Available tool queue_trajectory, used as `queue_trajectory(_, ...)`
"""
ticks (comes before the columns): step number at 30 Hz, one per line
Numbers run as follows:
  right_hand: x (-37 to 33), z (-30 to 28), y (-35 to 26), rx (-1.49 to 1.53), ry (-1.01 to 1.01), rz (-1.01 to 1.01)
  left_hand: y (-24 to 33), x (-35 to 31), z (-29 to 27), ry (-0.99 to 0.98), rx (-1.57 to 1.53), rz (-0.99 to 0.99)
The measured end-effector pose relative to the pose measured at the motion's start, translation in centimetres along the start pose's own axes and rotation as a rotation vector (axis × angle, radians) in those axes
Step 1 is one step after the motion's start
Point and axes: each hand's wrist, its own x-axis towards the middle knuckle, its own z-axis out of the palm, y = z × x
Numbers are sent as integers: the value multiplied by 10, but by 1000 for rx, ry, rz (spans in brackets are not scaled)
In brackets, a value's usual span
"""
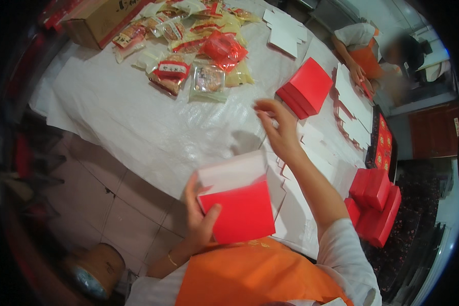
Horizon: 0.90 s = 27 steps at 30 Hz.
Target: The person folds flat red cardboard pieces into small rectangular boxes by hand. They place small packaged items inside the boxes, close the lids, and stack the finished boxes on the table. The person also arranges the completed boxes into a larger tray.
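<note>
My left hand (201, 219) is closed around the left side of a red paper box (239, 211), thumb across its front and fingers behind. The box is held in front of my orange apron, its white inner flap (232, 171) standing up at the top. My right hand (279, 125) is raised over the table, apart from that box, its fingers loosely bent and spread with nothing visible in them. Nearest to it is a stack of red boxes (306, 86) on the white-covered table (102, 97).
Wrapped food packets (173, 71) are heaped at the far left beside a cardboard carton (104, 23). Flat white box blanks (285, 33) lie at the back and right. More red boxes (375, 204) are piled at the right edge. Another person's hand (357, 74) works across the table.
</note>
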Motion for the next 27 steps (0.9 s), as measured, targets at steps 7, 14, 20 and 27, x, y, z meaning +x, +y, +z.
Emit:
queue_trajectory(7,158,105,31,-736,-350,-206,18,1,-30,294,82,20)
queue_trajectory(14,123,91,12,-710,-627,-229,11,5,-34,237,204,71)
queue_trajectory(20,33,-14,4,-193,-67,7,16,22,7,23,165,23)
queue_trajectory(27,-70,-111,-104,-193,-270,-297,-4,11,48,-254,24,-26)
